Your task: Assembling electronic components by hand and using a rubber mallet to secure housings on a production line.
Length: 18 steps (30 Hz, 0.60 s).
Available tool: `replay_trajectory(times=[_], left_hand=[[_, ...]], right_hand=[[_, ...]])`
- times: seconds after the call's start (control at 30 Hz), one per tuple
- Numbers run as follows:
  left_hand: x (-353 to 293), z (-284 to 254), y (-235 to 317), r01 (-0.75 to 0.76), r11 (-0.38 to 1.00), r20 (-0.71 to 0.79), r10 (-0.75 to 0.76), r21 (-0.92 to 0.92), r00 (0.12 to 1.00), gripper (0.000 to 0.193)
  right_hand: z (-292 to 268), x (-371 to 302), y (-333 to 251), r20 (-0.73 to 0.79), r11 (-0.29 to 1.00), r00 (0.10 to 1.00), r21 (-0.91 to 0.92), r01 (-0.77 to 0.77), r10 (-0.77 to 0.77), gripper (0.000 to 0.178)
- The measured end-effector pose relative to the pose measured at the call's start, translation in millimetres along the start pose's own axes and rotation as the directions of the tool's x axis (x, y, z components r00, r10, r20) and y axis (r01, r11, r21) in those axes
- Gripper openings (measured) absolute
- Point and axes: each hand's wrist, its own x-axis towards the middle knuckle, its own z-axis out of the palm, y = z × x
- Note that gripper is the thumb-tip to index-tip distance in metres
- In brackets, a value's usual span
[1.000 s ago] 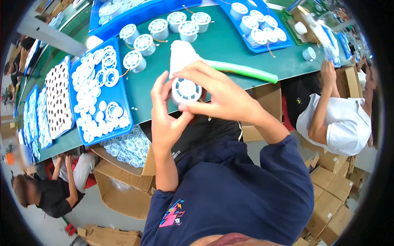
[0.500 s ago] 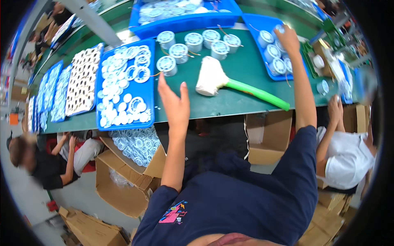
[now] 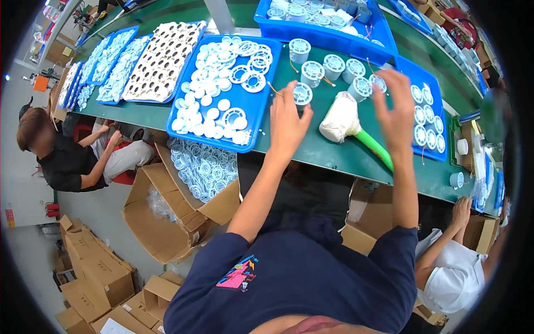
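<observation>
Two hands, left hand (image 3: 288, 119), right hand (image 3: 396, 108), flank mallet (image 3: 347, 123) near spools (image 3: 334, 67)

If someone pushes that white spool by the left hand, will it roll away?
Probably not while upright: the spool stands on a flat round end on the green table. Tipped sideways, it would likely roll. It looks like thin plastic, so probably light and easily knocked by the left hand.

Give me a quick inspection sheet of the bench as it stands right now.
Surface: green bench, crowded.
Job's things: white spools standing in a loose row; one spool at the left hand.
Clutter: white mallet with green handle; blue tray of white rings and discs; further blue trays.
Hands: left hand open, fingers by the spool; right hand open, empty.
Cables: short wire tails on spools.
Surroundings: open cardboard boxes; seated people either side.
</observation>
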Motion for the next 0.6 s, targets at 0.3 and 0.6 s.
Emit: replay_trajectory(times=[0.3,0.6], left_hand=[[-33,-26,5,-0.139,0.977,0.107,0.158,-0.162,0.982,0.062],[-57,-33,0,-0.01,1.0,0.038,0.011,-0.014,0.999,0.066]], right_hand=[[67,7,-90,0.283,0.926,0.944,0.373,0.054,-0.168,0.014],[128,-48,-179,0.392,0.95,0.865,0.115,0.292,-0.313,0.024]])
